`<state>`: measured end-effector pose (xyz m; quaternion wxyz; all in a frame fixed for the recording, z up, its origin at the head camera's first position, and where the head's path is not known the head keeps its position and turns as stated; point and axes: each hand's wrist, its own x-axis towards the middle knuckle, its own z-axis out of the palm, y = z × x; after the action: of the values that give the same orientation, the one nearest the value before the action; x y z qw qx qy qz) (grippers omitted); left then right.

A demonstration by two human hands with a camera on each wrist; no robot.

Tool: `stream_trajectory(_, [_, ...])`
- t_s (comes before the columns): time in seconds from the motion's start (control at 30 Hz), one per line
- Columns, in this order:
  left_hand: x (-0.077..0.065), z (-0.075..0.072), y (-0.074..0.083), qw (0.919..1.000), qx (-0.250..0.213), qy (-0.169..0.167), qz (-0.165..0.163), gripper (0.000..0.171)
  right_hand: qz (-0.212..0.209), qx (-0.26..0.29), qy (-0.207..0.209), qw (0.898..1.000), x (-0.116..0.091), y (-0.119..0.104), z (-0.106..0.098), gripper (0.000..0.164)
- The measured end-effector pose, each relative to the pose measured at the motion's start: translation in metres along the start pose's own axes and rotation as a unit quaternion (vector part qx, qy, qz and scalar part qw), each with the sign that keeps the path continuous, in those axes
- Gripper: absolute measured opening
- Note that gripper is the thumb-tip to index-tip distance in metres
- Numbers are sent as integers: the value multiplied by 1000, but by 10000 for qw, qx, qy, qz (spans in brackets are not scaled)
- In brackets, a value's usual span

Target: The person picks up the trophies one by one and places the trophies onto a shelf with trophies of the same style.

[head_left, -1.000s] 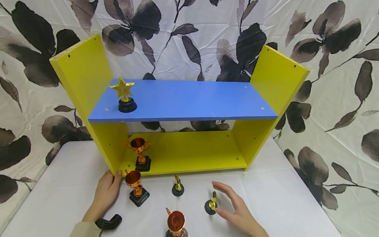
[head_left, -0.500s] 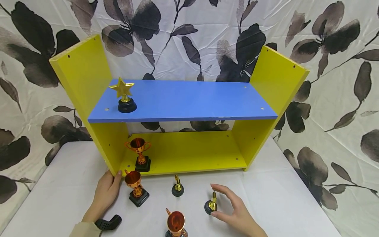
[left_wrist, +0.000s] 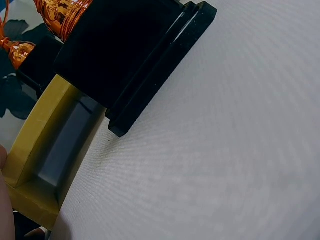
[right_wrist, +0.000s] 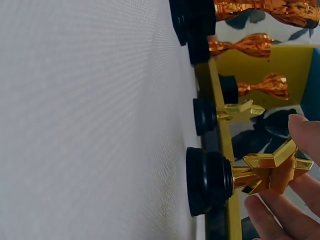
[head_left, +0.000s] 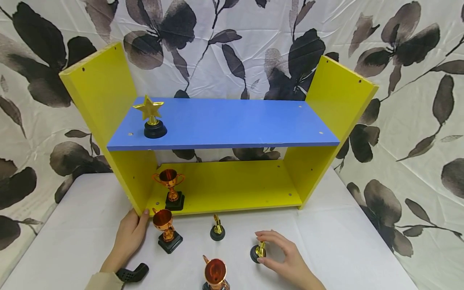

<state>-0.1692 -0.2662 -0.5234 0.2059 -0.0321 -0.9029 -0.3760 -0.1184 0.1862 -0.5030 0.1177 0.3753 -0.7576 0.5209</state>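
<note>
My left hand (head_left: 129, 233) grips the lower left front corner of a yellow and blue shelf (head_left: 224, 123), thumb at its front edge. My right hand (head_left: 288, 257) has thumb and fingers curled round the star of a gold star trophy (head_left: 259, 252), whose black round base stands on the table. In the right wrist view, thumb and fingertips lie on opposite sides of the star (right_wrist: 275, 167). Another star trophy (head_left: 217, 228) stands to its left. A copper cup trophy (head_left: 168, 230) is beside my left hand, and another cup trophy (head_left: 215, 272) is nearer me, cut off by the frame's bottom.
On the blue middle board stands a gold star trophy (head_left: 154, 119) at the left. A copper cup trophy (head_left: 173, 189) stands on the bottom board at the left. White cloth covers the table (head_left: 344, 245); a floral curtain (head_left: 232, 48) hangs behind.
My right hand has shifted slightly left and its thumb and fingers have closed in round the star trophy. The left hand and the shelf look unmoved.
</note>
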Motion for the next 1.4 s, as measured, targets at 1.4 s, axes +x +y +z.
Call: stream_trajectory(1.4, [0, -1, 1, 10000, 8, -54, -29, 37, 408, 4, -72, 9991, -2, -2, 2, 58])
